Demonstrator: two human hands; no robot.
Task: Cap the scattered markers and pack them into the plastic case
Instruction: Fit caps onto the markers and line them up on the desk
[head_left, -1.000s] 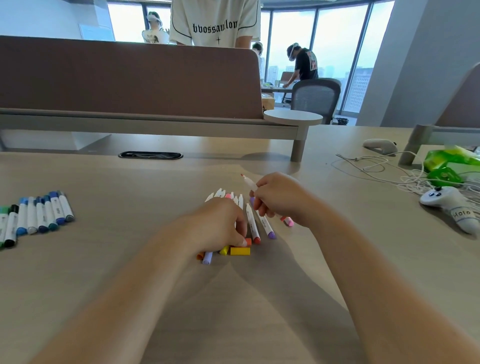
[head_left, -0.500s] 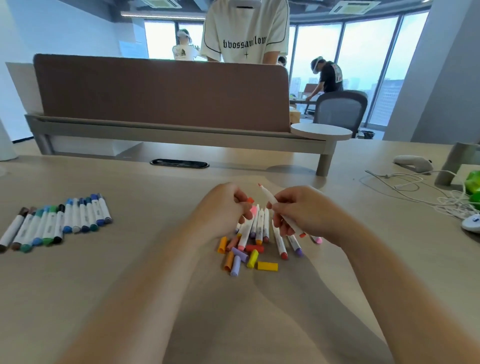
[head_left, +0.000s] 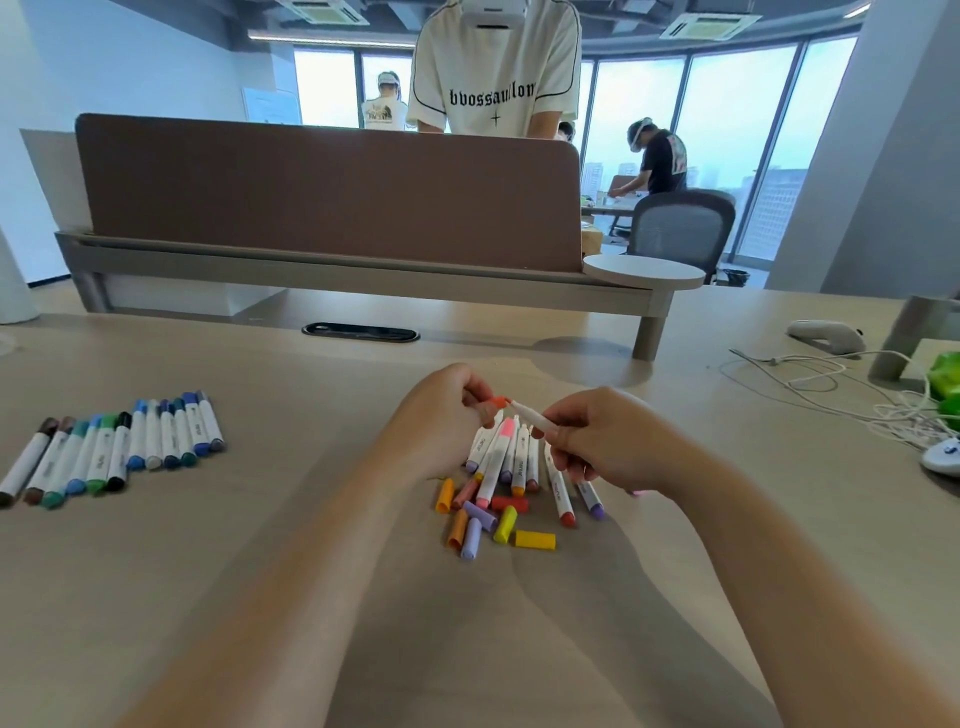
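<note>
Left hand (head_left: 441, 421): I see it in the centre of the frame, raised off the desk (head_left: 208, 571), thumb and fingertips pinching an orange cap (head_left: 498, 401).
Right hand: (head_left: 608, 447) right of centre, fingers curled round a white marker (head_left: 530, 415), whose tip points up-left at the cap.
Cap vs tip: they meet; I can't tell if the cap is seated.
Marker pile (head_left: 511, 457): on the desk just below and between the hands, white barrels lying roughly parallel, some partly hidden by the right hand.
Loose caps (head_left: 483, 519): just below the pile, in orange, purple, red and yellow; the yellow cap (head_left: 535, 539) lies at the group's lower right.
Capped row (head_left: 119, 447): left of the frame, well apart from the pile, side by side, ends blue, green, brown and black.
Right edge: white cables (head_left: 831, 384), and a white controller (head_left: 943, 457) cut off by the frame.
Background: a brown divider (head_left: 322, 192) runs across the upper frame.
</note>
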